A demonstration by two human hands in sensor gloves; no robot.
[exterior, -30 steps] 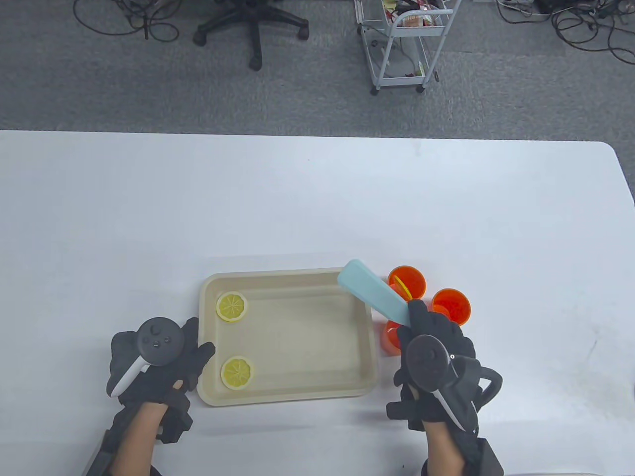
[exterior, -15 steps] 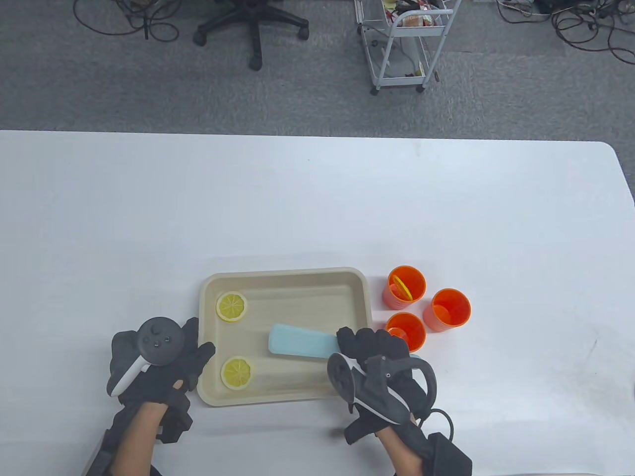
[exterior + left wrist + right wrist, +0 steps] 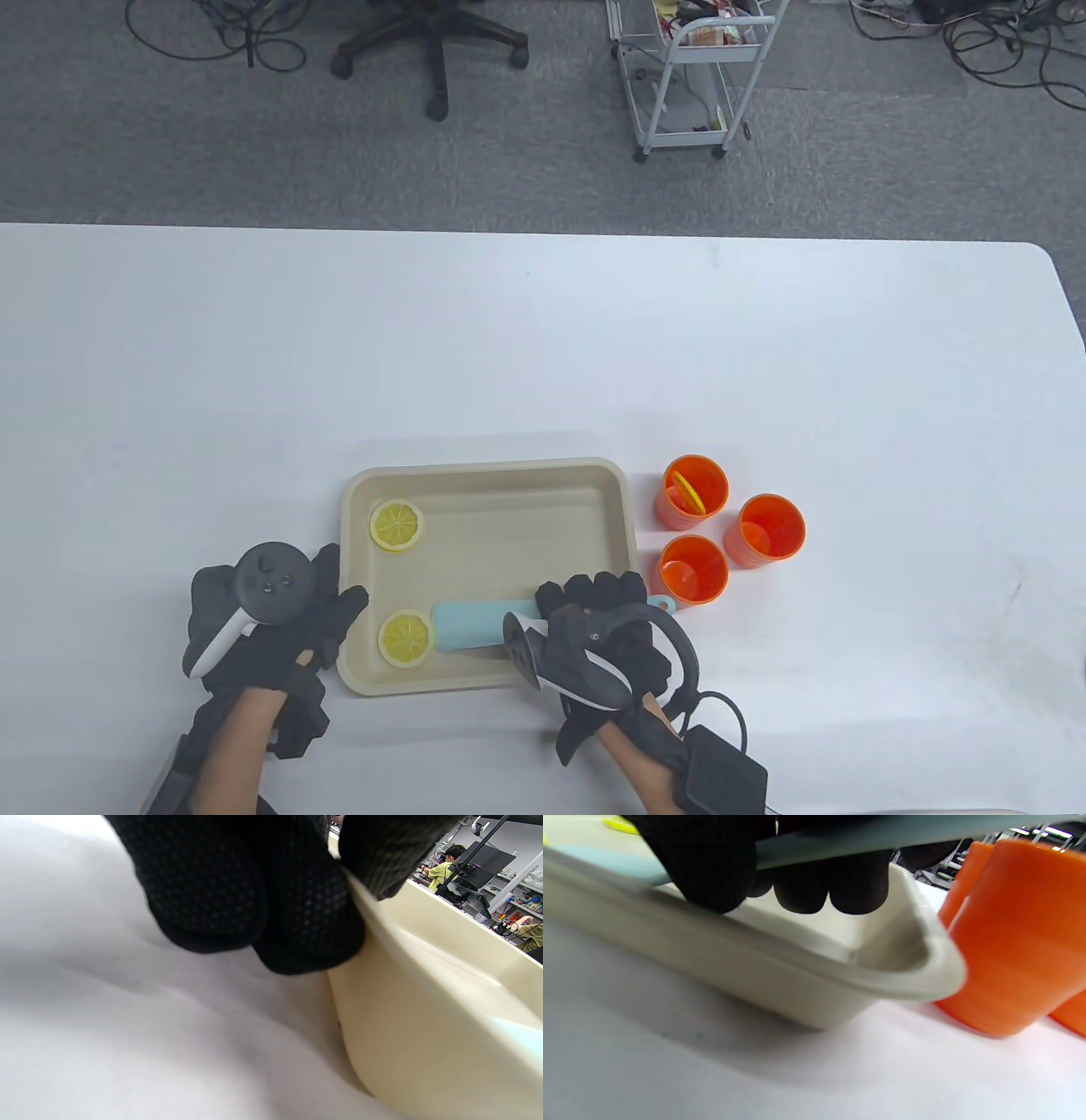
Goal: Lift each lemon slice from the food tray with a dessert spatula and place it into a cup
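A beige food tray (image 3: 488, 475) holds two lemon slices: one at its far left (image 3: 396, 525), one at its near left (image 3: 405, 638). My right hand (image 3: 598, 607) grips the light blue dessert spatula (image 3: 479, 624), whose blade lies low in the tray with its tip touching the near lemon slice. In the right wrist view my fingers (image 3: 814, 889) curl round the spatula handle (image 3: 865, 834) above the tray corner (image 3: 925, 955). My left hand (image 3: 327, 607) rests against the tray's left rim, thumb on its edge (image 3: 360, 899). Three orange cups (image 3: 694, 570) stand right of the tray; the far cup (image 3: 694, 488) holds a slice.
The cups stand close together just beyond the tray's right rim, the nearest orange cup (image 3: 1014, 938) beside the tray corner. White table (image 3: 543, 340) stretches wide behind the tray. An office chair and a wire cart stand on the floor beyond the far edge.
My right hand swung the spatula from over the cups down into the tray and leftwards, until its tip reached the near lemon slice. The left hand stayed still.
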